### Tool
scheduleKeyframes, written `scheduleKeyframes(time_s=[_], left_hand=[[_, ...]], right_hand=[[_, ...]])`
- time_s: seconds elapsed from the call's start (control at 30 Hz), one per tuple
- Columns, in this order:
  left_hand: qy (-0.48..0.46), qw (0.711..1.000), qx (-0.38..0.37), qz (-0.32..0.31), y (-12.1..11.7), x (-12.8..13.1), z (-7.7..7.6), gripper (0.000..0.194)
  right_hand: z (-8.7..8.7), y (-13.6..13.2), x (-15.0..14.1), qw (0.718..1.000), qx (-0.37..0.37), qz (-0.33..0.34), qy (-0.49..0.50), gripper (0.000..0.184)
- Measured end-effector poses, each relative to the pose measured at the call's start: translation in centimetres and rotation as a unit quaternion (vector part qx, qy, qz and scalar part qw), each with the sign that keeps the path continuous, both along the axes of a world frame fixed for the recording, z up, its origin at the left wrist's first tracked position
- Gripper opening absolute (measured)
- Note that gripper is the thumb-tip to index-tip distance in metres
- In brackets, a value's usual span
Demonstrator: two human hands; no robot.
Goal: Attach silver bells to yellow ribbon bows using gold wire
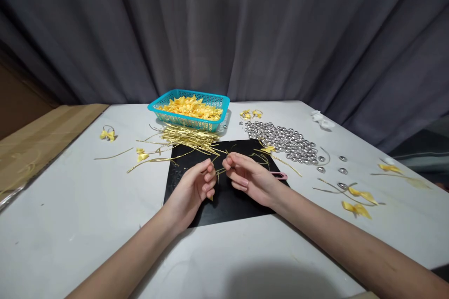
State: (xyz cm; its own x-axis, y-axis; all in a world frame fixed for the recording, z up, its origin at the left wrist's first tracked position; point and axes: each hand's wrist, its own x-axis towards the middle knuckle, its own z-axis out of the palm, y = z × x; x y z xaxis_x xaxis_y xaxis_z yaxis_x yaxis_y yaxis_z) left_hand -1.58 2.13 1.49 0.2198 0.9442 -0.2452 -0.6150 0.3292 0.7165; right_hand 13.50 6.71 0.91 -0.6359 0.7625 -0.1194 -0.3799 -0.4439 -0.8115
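Glossy metallic cords (189, 137); mirror-shiny beads (285, 141); satiny bows (191, 108); plastic basket (209, 124); matt cloth curtain (210, 32).

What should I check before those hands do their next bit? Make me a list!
1. Left hand and right hand over the black mat: ok.
2. Firm pinch on a strand: cannot tell, the fingers hide it.
3. Yellow bows ready in the blue basket: ok, lots there.
4. Gold strands within easy reach: probably ok, piled in front of the basket.
5. Silver pieces all together: not ok, a few lie apart.
6. Mat free of clutter: not ok, a pink object sits by the right wrist.
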Motion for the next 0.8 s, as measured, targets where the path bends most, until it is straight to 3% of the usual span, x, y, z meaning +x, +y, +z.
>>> scheduleKeyframes(time_s=[0.3, 0.67, 0.8], left_hand=[[0.25, 0.964, 0.092, 0.013, 0.8, -0.6, -1.6, 0.035], [0.314, 0.941, 0.123, 0.012, 0.8, -0.8, -1.5, 0.027], [0.343, 0.931, 0.121, 0.008, 0.8, -0.8, -1.6, 0.029]], right_hand=[[-0.1, -0.1, -0.2, 0.998, 0.026, 0.005, -0.056, 0.025], [-0.6, 0.2, 0.0, 0.995, 0.056, -0.03, -0.072, 0.024], [-0.7, 0.2, 0.0, 0.986, 0.113, -0.033, -0.115, 0.026]])
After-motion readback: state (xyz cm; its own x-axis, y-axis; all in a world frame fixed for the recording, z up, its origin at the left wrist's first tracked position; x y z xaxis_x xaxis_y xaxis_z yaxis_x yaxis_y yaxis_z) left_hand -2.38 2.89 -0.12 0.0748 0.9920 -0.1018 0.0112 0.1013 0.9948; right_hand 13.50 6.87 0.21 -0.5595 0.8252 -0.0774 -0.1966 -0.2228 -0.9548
